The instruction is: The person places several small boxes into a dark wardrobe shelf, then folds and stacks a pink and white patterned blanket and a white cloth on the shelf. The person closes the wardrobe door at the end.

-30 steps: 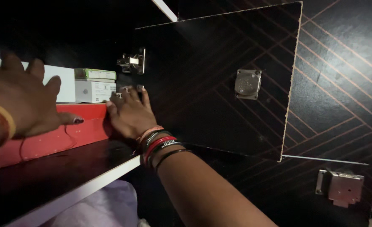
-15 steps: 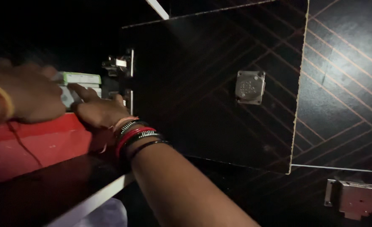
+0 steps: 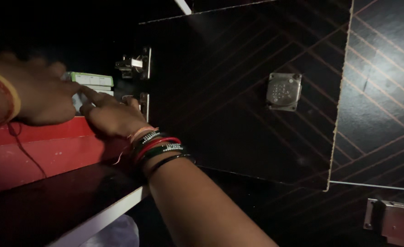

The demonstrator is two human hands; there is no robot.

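Inside a dark cupboard, both hands reach onto a shelf (image 3: 69, 206) with a pale front edge. The left hand (image 3: 39, 93) comes in from the left edge of the view, its fingers curled loosely and its back turned to the camera; whether it grips anything I cannot tell, since it hides what lies behind it. The right hand (image 3: 110, 116) stretches in from below, palm down and fingers spread, with its fingertips touching a small stack of boxes (image 3: 92, 82), the top one green and white, at the back of the shelf. It lies flat, without a grip. Bangles (image 3: 158, 148) in red, black and silver circle the right wrist.

Below both hands lies a flat red box (image 3: 42, 151), long and low, on the dark shelf; the small stack seems to rest on it. Just right of the stack, metal hinges (image 3: 135, 64) fasten the open cupboard door (image 3: 238, 87), which is black with thin orange diagonal lines. A square metal lock plate (image 3: 283, 91) sits on the door. Another metal lock (image 3: 396, 220) shows at the lower right corner.
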